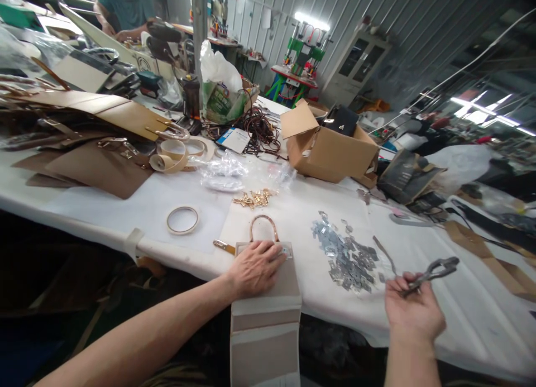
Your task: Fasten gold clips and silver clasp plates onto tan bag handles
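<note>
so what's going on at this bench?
A person is at a white table. The left hand lies flat on a small beige bag that hangs over the table edge, its handle pointing away. The right hand holds pliers just above the table, beside a pile of silver metal plates. Gold fittings, a tape roll and a cardboard box sit further back. Another person works at the far end.

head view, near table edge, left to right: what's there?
Tape ring → left hand flat on the taupe bag → pile of silver metal plates → right hand holding pliers.
</note>
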Demonstrator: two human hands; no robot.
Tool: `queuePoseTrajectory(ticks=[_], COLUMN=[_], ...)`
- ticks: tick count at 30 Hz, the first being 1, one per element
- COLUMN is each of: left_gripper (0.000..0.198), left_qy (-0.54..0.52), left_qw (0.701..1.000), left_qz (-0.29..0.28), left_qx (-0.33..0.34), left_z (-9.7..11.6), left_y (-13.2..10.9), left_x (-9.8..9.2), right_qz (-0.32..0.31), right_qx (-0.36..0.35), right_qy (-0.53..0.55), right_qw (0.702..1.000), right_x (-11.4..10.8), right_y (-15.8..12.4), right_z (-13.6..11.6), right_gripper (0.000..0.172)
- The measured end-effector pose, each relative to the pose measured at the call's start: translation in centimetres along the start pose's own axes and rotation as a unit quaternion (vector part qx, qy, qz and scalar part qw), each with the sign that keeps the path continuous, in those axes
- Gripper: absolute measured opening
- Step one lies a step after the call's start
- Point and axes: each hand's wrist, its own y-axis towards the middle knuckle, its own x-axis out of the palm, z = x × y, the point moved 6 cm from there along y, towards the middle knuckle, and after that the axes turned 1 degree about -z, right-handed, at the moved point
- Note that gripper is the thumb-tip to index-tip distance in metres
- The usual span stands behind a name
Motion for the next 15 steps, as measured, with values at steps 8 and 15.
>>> queuePoseTrajectory(ticks=[8, 15], left_gripper=[0.039, 0.037], left_qy=[0.016, 0.042], left_qw=[1.000, 0.999], left_qz=[-0.013, -0.014], left_qx=[0.007, 0.006], left_z=[0.0, -0.2], left_y=[0.5, 0.4], left_x=[0.7, 0.8], right_qz=[-0.130, -0.116], right_qx=[0.118, 0.132], right_qy=[0.143, 0.172], right_qw=[0.974, 0.969], right_x=[16.4, 20.4], right_y=[-7.5, -11.2], right_z=[2.6, 5.7], right_gripper=[0.038, 0.037])
